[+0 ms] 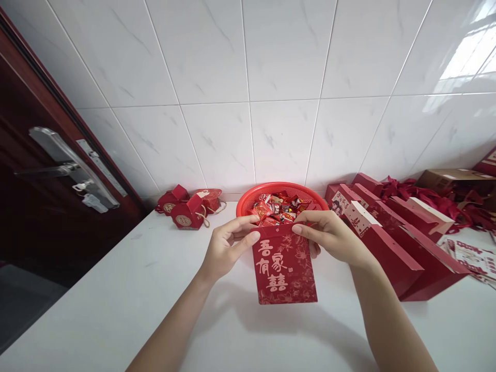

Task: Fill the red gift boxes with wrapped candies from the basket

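A flat red paper gift bag [285, 268] with pale characters and flower outlines hangs upright in front of me, just above the white table. My left hand [228, 245] is closed at its upper left corner, thumb in front and fingers behind. At the upper right, my right hand [329, 235] pinches the top edge between thumb and fingers. Behind the bag stands a red plastic basket [244, 202] with wrapped candies [281, 204] in it. The bag and both hands hide the basket's front side.
Small red candy boxes [188, 214] with cord handles stand at the left by the tiled wall. Several red gift bags [391, 248] stand at the right. Beyond them are red ribbons [411, 194], a cardboard box [453, 178] and printed paper pieces [473, 256]. A dark door [42, 206] borders the left.
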A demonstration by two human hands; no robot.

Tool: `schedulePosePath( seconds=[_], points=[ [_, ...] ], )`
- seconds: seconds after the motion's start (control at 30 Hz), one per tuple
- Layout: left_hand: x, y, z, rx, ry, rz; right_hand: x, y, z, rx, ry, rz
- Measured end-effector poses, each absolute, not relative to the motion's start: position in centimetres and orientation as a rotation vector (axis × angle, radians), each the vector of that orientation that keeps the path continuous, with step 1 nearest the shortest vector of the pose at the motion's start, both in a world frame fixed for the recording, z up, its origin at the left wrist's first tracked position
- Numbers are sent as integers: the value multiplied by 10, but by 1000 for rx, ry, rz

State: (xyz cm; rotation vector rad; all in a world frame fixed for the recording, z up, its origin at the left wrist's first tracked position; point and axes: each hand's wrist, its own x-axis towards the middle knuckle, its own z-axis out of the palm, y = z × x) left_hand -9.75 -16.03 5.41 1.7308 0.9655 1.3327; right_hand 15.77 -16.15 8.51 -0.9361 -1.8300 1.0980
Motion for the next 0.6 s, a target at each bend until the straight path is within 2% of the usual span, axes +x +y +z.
schedulePosePath(
  seconds=[0.37,0.47,0.6],
  points=[
    [-93,-164,52,1710,992,1515,160,-167,88,-890,-1947,935],
    [-95,-160,50,1684,878,1489,174,-183,100,-853,-1826,684],
    [-94,-141,34,1783,981,1371,228,-213,117,-900,-1270,97]
  ],
)
